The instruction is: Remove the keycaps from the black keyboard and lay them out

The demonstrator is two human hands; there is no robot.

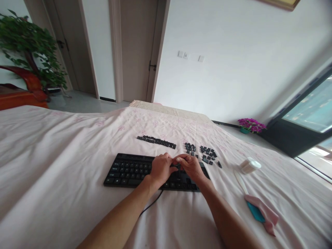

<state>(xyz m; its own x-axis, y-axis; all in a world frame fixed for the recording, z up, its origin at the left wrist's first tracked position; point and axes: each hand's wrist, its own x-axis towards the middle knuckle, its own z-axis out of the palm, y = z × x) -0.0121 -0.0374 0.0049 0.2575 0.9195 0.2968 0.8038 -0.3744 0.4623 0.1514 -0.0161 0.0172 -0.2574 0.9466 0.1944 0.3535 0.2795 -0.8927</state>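
A black keyboard [129,171] lies on the pale flowered cloth, its left part covered with keycaps and bare spots showing toward its right. My left hand [162,168] is over the middle of the keyboard, fingers bent together. My right hand [190,166] meets it from the right, its fingers pinched close to the left fingertips. Whatever the fingers hold, if anything, is too small to make out. Beyond the keyboard lie a row of loose black keycaps [157,141], a small group [190,147] and another group [207,151] to the right.
A white container of thin sticks [250,165] stands on the cloth at right. Nearer is a pink and teal cloth item [261,211] with a pale strap. A black cable [153,203] runs from the keyboard toward me. Doors, a plant and purple flowers are farther off.
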